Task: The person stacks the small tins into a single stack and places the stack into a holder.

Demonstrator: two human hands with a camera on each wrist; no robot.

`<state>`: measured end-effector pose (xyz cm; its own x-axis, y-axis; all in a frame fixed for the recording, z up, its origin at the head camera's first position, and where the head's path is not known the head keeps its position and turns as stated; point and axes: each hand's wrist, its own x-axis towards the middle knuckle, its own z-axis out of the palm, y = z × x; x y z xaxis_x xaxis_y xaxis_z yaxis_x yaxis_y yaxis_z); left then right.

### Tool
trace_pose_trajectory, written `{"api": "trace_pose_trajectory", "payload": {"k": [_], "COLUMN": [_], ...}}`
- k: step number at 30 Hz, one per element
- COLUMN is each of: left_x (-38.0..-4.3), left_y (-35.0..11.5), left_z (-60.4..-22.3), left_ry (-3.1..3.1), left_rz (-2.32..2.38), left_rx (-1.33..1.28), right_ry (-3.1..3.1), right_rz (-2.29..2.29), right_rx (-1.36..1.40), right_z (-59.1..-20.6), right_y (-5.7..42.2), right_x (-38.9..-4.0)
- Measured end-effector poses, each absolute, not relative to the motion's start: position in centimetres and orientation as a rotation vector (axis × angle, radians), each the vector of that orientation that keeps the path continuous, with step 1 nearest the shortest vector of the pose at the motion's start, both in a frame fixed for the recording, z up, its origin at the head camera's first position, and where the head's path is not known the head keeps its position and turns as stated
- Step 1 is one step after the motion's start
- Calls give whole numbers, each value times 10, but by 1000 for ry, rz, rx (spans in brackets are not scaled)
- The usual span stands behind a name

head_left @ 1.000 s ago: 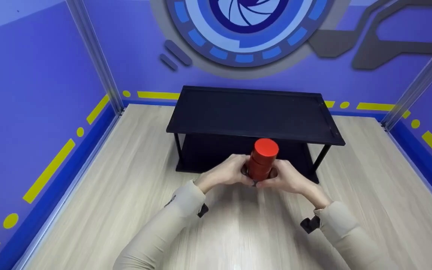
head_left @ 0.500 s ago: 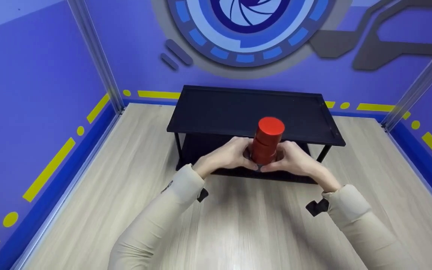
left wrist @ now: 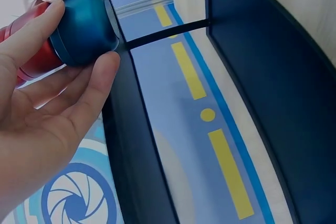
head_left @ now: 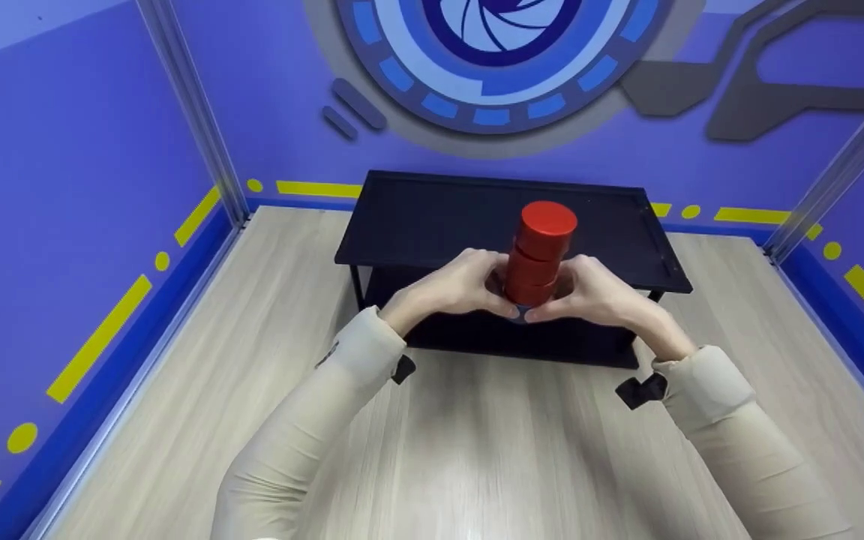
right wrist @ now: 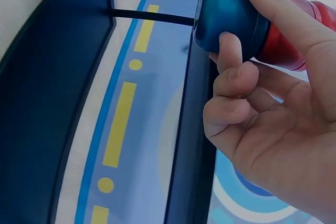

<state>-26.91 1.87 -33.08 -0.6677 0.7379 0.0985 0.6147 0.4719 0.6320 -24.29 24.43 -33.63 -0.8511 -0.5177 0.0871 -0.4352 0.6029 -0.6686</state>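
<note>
A stack of round, smooth tins stands between my hands in the head view, red tins (head_left: 541,244) above a blue tin (left wrist: 86,27) at the bottom. My left hand (head_left: 466,283) grips the blue tin from the left, thumb and fingers round its side. From the right, my right hand (head_left: 601,294) holds the same tin, with fingertips (right wrist: 229,45) against it. The stack leans slightly and overlaps the front edge of a black two-tier rack's upper shelf (head_left: 432,217) in the head view. Most of the blue tin is hidden there by the hands.
The rack's lower shelf (head_left: 492,337) lies beneath the hands, with thin posts (head_left: 356,286) at its corners. It stands on a pale wood-grain table (head_left: 282,300). Blue printed walls (head_left: 72,187) with metal corner rails (head_left: 188,112) surround the table on the sides and back.
Both hands have carried the stack of tins upward and forward, from in front of the rack to the height of its upper shelf edge. The grip looks the same.
</note>
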Motion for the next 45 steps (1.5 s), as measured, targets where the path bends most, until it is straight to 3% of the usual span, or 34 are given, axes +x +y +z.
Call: {"api": "trace_pose_trajectory", "payload": {"k": [21,38,45], "left_x": [-290,-302,-306], "left_y": [21,24,24], "left_z": [-310,-323,-323], "left_ry": [2498,2550,2623], "left_rz": [1083,1225,1259], "left_rx": [1158,1031,992], "right_ry": [2703,2713,2731], "right_rz": [-1096,-1171,-1184], "right_rx": [-691,-609,-577], "right_z": [-310,-319,-303], "right_y": [245,244,232], "right_x": [-264,-287,-278]}}
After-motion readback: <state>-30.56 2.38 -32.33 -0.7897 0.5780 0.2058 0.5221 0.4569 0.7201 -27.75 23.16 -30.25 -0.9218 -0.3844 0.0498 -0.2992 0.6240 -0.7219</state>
